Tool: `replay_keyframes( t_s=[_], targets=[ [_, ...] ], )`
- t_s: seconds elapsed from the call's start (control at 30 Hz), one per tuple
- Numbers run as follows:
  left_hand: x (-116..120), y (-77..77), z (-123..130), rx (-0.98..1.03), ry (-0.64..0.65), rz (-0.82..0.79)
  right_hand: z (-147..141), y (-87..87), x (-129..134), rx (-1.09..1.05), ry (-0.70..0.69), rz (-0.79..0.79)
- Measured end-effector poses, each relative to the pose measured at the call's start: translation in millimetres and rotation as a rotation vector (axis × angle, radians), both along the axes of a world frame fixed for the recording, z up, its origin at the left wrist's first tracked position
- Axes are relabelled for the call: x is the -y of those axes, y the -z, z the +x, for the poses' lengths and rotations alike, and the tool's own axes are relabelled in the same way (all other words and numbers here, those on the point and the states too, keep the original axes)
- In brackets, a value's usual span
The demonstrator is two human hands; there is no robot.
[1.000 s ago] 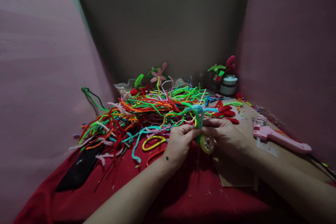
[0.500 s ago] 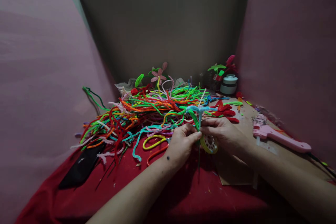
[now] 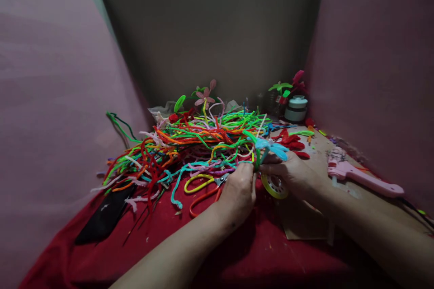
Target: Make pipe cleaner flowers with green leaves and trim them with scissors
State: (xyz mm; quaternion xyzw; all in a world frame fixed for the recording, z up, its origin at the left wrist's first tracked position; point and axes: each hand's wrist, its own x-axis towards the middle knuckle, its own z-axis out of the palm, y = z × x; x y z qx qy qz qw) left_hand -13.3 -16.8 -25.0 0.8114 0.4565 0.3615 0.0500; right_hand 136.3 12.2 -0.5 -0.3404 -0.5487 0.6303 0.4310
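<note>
Between my hands stands a pipe-cleaner flower (image 3: 271,148) with light blue petals, a green leaf (image 3: 251,136) and a green stem. My left hand (image 3: 241,186) is closed round the lower stem, its fingers mostly hidden behind its back. At the stem just below the petals, the fingers of my right hand (image 3: 283,170) pinch from the right. A roll of yellow-edged tape (image 3: 275,186) is right beneath my right hand; whether it touches the hand I cannot tell. Scissors (image 3: 200,185) with one yellow and one orange handle loop lie left of my left hand, blades partly covered.
A large heap of colourful pipe cleaners (image 3: 190,137) spreads behind my hands. To the right lie a pink glue gun (image 3: 364,176) and a red pipe-cleaner flower (image 3: 291,140). A lidded jar (image 3: 295,109) stands at the back, and a black flat item (image 3: 106,216) rests on the red cloth at left.
The blue flower has tipped and turned, so its petals now show toward the right. My left hand has rolled over, back upward, and uncovered more of the scissors.
</note>
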Motion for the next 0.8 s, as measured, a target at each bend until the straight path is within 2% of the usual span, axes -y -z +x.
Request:
replay_keyframes(
  t_s=[0.23,0.4,0.57,0.7,0.8],
  targets=[
    [1.1,1.4,1.1,-0.091,-0.062,0.058,-3.5,-5.3,7.9,0.075,0.075,0.105],
    [1.8,1.3,2.9,-0.126,-0.056,0.051,-7.4,-7.7,12.7,0.049,0.126,0.157],
    [-1.3,4.7,2.1,-0.201,-0.039,0.061,-5.4,-2.6,8.2,0.100,0.075,0.132],
    [-2.0,1.0,-0.8,-0.131,-0.013,0.016,-6.7,-4.2,9.1,0.163,0.100,0.173],
    [-1.1,-1.7,-2.3,-0.094,-0.002,-0.010,-10.0,-8.5,13.0,0.210,0.063,0.220]
  ],
)
